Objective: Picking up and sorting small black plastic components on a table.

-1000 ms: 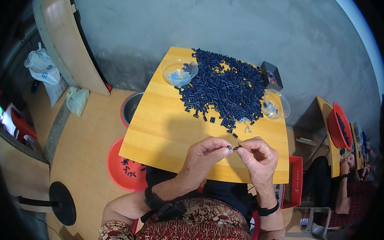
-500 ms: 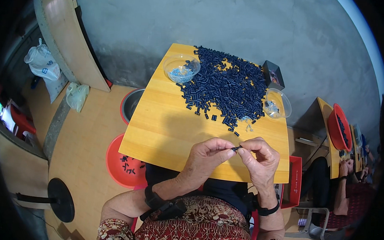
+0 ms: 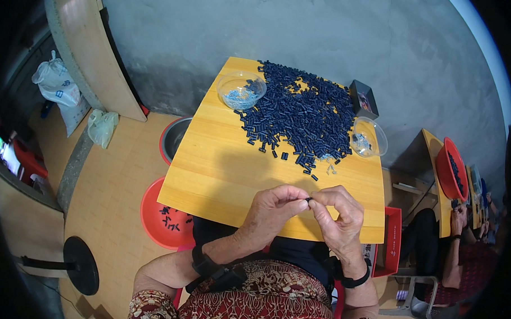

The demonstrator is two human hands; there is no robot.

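Note:
Above the near part of the yellow table (image 3: 204, 180), my left hand (image 3: 270, 213) pinches a small black part (image 3: 308, 199) between thumb and fingertips. My right hand (image 3: 343, 216) meets it from the other side, its thumb and index finger closed on the same part. Most of this part is hidden by the fingertips. Beyond my hands lies a wide pile of small black tube-like pieces (image 3: 308, 113), a few scattered toward me. Several tiny silvery pieces (image 3: 331, 169) lie at the pile's near right edge.
Clear plastic bowls with small light pieces stand left (image 3: 226, 82) and right (image 3: 381, 141) of the pile. A dark box (image 3: 361, 87) sits behind the right one. A red basin (image 3: 151, 212) with black parts is below the left edge. At far right a co-worker's hand (image 3: 459, 220) is near another table.
My right hand has shifted slightly left, bringing its fingertips against those of my left hand. Less of the black part shows now.

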